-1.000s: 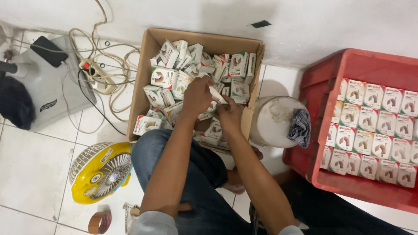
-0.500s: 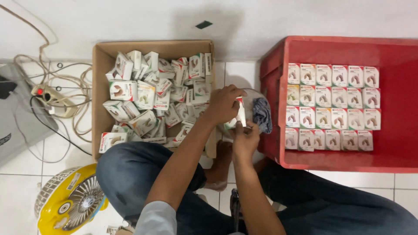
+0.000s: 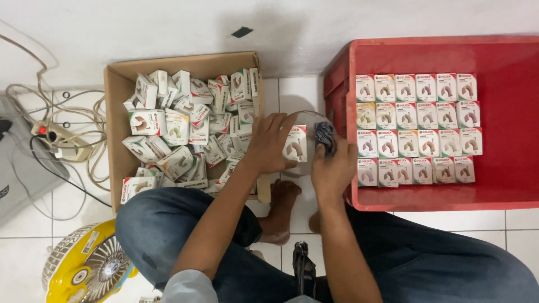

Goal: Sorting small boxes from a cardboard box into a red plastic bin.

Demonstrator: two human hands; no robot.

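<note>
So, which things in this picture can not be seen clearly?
- Head view: the round white container between the boxes is mostly covered by the left hand, the small box and the right hand.
- The red crate is cut by the right edge.
- The yellow fan is cut by the bottom edge.

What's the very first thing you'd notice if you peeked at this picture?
Probably the big red crate on the right, with small white boxes lined up in neat rows. On the left, a cardboard box is heaped with the same boxes in a jumble. In between, the left hand and right hand hold one small box.
</note>
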